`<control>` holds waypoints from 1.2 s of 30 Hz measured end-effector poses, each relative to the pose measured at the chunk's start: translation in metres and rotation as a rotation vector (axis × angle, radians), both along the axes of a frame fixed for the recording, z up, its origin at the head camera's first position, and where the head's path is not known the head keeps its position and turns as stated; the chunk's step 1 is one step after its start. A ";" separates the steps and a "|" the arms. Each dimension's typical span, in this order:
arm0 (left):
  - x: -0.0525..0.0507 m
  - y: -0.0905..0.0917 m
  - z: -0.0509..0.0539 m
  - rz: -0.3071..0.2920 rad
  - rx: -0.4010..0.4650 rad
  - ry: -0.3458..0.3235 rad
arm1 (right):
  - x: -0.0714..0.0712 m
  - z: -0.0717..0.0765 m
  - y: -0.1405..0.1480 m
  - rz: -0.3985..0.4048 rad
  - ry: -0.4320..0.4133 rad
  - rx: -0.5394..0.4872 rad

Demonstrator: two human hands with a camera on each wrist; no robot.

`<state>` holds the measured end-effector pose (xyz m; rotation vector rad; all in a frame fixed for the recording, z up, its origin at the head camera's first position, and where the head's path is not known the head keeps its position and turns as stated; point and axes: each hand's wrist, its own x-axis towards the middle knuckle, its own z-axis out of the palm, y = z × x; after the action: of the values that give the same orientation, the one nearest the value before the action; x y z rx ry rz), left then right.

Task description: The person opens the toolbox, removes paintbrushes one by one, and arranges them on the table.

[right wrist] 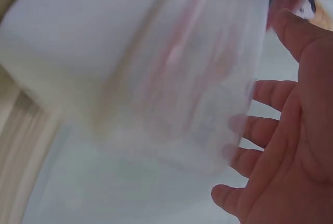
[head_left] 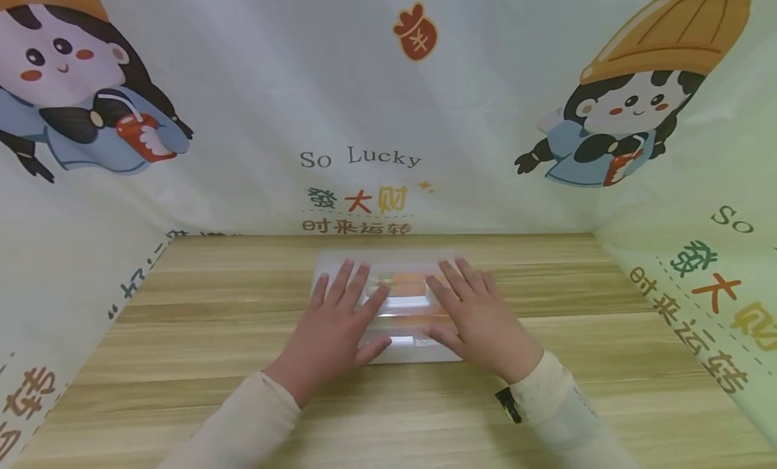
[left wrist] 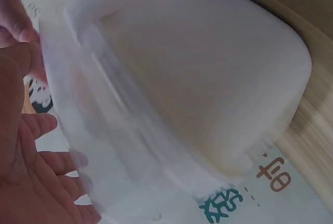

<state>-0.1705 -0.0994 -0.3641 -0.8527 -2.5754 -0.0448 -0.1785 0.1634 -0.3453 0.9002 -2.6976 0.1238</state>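
A frosted, see-through plastic package (head_left: 388,258) lies flat on the table in the head view, with orange patches and shiny clear strips showing through it. My left hand (head_left: 332,334) spreads straight fingers over its left side. On its right side my right hand (head_left: 482,317) is spread likewise, thumb pointing inward. In the left wrist view a blurred whitish package (left wrist: 208,67) fills the middle, and fingertips touch its translucent edge. The right wrist view shows the same translucent edge (right wrist: 208,104) against the fingertips, with reddish shapes inside. What exactly the package holds cannot be made out.
A wood-grain table (head_left: 212,320) carries the package. Pale printed cloth (head_left: 273,84) with cartoon figures and lettering closes off the back and both sides. A small black piece (head_left: 508,405) hangs at the right sleeve (head_left: 552,401).
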 end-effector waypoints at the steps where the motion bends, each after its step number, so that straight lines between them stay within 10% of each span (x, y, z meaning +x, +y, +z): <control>1: 0.000 0.003 -0.002 -0.012 -0.015 0.007 | 0.001 -0.003 -0.004 0.017 0.002 0.007; 16: 0.004 0.020 -0.027 0.076 -0.167 0.166 | 0.003 -0.039 -0.029 0.000 0.305 0.134; 36: 0.000 0.023 -0.033 0.089 -0.204 0.242 | 0.012 -0.055 -0.045 -0.173 0.421 0.284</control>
<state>-0.1701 -0.0762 -0.3967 -0.7606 -2.4125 0.3328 -0.1665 0.1179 -0.4000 0.6681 -2.4094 -0.4458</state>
